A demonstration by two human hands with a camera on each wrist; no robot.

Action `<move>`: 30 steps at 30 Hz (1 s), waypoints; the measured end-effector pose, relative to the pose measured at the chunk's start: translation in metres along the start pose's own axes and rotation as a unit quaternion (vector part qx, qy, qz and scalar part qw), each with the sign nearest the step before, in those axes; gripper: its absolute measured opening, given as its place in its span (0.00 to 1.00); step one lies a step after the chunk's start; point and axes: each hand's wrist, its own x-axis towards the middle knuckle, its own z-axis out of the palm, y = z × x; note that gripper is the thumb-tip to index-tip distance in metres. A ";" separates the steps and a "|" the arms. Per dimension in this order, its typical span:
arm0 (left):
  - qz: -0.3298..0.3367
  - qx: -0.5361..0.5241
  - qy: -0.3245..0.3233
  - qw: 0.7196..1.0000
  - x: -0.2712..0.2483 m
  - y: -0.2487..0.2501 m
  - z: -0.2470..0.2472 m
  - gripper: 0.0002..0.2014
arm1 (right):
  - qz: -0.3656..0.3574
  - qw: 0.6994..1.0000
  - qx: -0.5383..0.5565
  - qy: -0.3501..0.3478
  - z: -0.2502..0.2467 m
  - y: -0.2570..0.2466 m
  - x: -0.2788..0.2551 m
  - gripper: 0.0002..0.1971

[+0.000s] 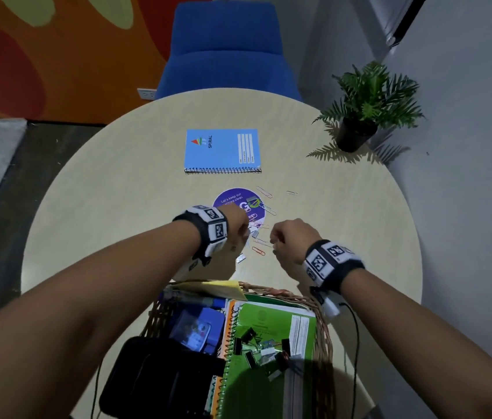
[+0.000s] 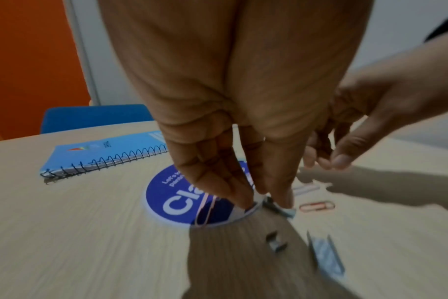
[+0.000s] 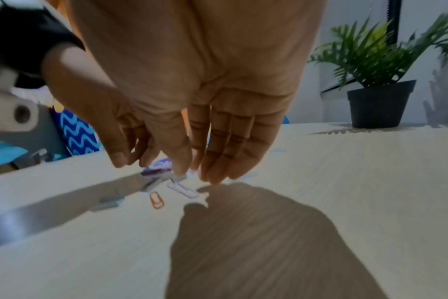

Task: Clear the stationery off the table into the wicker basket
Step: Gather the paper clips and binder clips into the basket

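Loose paper clips (image 1: pixel 264 192) and staple strips (image 1: pixel 240 258) lie mid-table around a round purple sticker (image 1: pixel 235 201). My left hand (image 1: pixel 243 229) points down at the sticker's near edge (image 2: pixel 263 200), its fingertips pinching a long pink paper clip (image 2: pixel 205 212). My right hand (image 1: pixel 275 241) hovers just right of it, fingers hanging over a lilac clip (image 3: pixel 182 189) and holding nothing that I can see. An orange clip (image 3: pixel 157 200) lies between the hands. A blue spiral notebook (image 1: pixel 222 149) lies farther back. The wicker basket (image 1: pixel 325 334) stands at the near edge.
The basket holds a green notebook (image 1: pixel 272 325) with binder clips on it, a black pouch (image 1: pixel 160 376) and other items. A potted plant (image 1: pixel 365 113) stands at the table's far right. A blue chair (image 1: pixel 226 49) is behind the table.
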 end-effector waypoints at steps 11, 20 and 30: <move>-0.012 0.054 0.009 0.998 0.008 -0.005 0.022 0.13 | 0.002 0.995 -0.099 0.001 0.020 -0.009 0.024 0.06; 0.121 -0.170 0.047 0.977 -0.031 0.007 -0.018 0.07 | 0.022 0.999 -0.017 0.030 0.010 0.002 0.011 0.07; 0.254 -0.155 -0.111 0.948 -0.112 0.042 0.019 0.10 | -0.057 0.991 0.118 0.005 -0.021 0.023 -0.037 0.09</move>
